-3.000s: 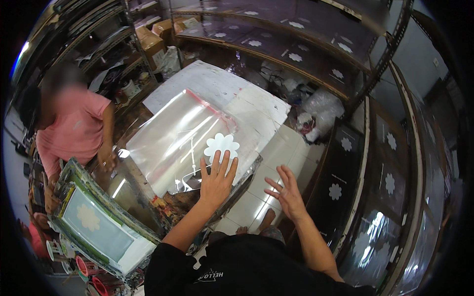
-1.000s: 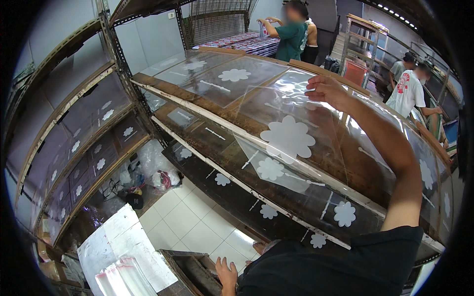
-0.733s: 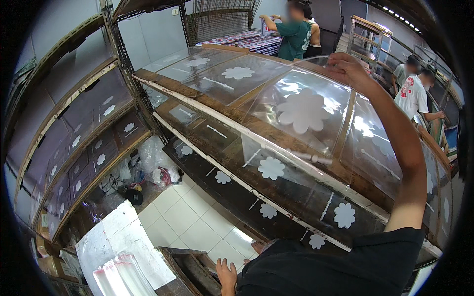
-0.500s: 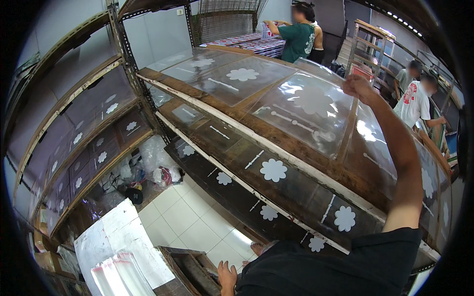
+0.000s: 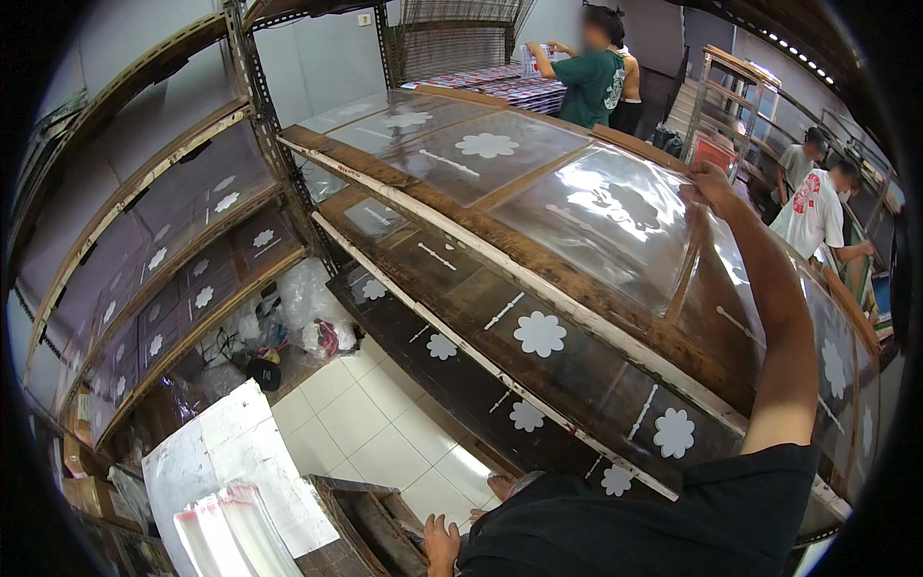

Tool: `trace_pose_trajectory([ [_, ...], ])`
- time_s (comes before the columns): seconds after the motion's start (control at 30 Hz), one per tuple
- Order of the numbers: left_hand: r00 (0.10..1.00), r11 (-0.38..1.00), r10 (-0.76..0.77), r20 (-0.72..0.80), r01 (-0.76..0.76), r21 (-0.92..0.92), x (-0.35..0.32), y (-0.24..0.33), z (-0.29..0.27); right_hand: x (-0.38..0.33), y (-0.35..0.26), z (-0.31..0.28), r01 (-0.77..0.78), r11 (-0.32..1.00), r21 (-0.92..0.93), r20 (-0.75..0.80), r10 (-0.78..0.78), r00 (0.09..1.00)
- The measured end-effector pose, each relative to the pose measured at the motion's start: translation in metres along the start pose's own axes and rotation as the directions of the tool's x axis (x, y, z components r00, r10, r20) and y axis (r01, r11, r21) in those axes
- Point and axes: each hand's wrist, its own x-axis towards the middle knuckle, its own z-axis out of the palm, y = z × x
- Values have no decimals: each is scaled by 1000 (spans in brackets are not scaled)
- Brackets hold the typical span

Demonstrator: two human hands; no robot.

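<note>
A clear plastic sheet (image 5: 586, 226) with a flower shape on it lies on the top level of a brown wooden drying rack (image 5: 577, 298). My right hand (image 5: 710, 183) reaches up and grips the sheet's far right edge. More clear sheets with white flowers (image 5: 486, 146) lie side by side further along the top. Dark sheets with white flowers (image 5: 539, 334) fill the level below. My left hand (image 5: 440, 539) is low down with its fingers spread on the edge of a dark wooden frame (image 5: 370, 524).
A second rack (image 5: 163, 260) of flower sheets stands at left. Plastic bags (image 5: 312, 322) lie on the white tile floor (image 5: 370, 423). A pile of clear sheets (image 5: 231, 524) sits on a white table at lower left. A person in green (image 5: 591, 77) works behind; other people (image 5: 817, 202) stand at right.
I turned from the table to the rack. The sheet, held up in the air by my right hand, has come down flat onto the top level; my right hand stays on its edge.
</note>
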Motion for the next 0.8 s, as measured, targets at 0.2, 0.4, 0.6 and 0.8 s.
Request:
trace_pose_trajectory([
  [0.2, 1000, 1000, -16, 12, 16, -21, -1, 4, -5, -1, -1, -1, -29, 986, 164, 41, 22, 999],
  [0.4, 999, 998, 41, 10, -41, -45, -2, -11, 7, 13, 11, -9, 55, 982, 182, 94, -73, 993],
  [0.6, 999, 999, 45, 3, -45, -31, -4, -6, -1, -12, -23, 8, 67, 955, 291, -21, -63, 998],
  [0.8, 997, 998, 49, -55, -50, -31, -7, -16, 4, 22, -20, 10, 296, 803, -517, -93, -396, 913],
])
